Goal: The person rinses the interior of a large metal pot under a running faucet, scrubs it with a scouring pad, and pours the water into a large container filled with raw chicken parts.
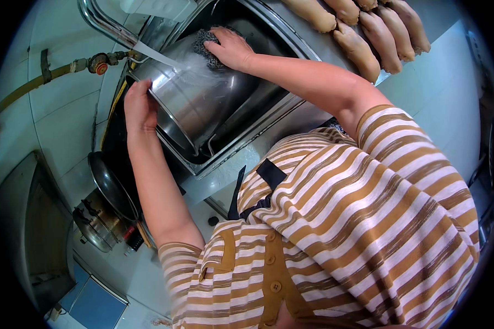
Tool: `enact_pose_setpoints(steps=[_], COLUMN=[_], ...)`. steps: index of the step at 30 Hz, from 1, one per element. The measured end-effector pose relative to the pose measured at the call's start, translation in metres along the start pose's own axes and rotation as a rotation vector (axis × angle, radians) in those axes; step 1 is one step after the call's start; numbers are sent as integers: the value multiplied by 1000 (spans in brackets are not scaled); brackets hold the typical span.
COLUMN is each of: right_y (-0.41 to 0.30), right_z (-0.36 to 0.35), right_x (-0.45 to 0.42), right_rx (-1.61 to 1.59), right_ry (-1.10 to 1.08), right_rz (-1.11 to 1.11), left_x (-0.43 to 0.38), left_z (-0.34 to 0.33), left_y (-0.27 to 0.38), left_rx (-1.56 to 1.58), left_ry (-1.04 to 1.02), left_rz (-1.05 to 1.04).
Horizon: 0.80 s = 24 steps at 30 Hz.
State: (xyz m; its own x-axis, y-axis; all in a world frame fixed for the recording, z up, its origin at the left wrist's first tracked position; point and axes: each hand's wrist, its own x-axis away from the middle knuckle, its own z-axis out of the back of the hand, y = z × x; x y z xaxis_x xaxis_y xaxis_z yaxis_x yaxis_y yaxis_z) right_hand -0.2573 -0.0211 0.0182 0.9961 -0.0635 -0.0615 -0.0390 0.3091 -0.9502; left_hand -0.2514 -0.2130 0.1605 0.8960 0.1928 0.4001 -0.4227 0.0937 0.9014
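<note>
A large stainless steel pot (189,109) lies tilted on its side in the metal sink (267,113). My left hand (140,107) grips its rim at the left. Against the outer wall near the base, my right hand (232,49) presses a dark grey scouring pad (208,47), partly hidden under my fingers. Water (158,55) runs from the chrome faucet (107,22) and splashes over the pot's side just left of the pad. Part of a wire handle (211,144) shows by the pot's lower edge.
Several pig's trotters (356,53) lie on the steel counter right of the sink. A yellow gas pipe with a red-knobbed valve (101,67) runs along the tiled wall. At the lower left stand a black frying pan (111,185) and a metal pot (101,230).
</note>
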Motion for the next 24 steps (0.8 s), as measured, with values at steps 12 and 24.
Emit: enact_pose_setpoints(steps=[12, 24], right_y=[-34, 67], right_z=[-19, 7], right_x=[123, 24], right_rx=[0, -467], right_ry=[-376, 193], right_rz=[650, -597], left_x=[-42, -51], left_z=[8, 10], left_y=[13, 4], left_rx=[-11, 7], left_ry=[53, 7], left_rz=[120, 112])
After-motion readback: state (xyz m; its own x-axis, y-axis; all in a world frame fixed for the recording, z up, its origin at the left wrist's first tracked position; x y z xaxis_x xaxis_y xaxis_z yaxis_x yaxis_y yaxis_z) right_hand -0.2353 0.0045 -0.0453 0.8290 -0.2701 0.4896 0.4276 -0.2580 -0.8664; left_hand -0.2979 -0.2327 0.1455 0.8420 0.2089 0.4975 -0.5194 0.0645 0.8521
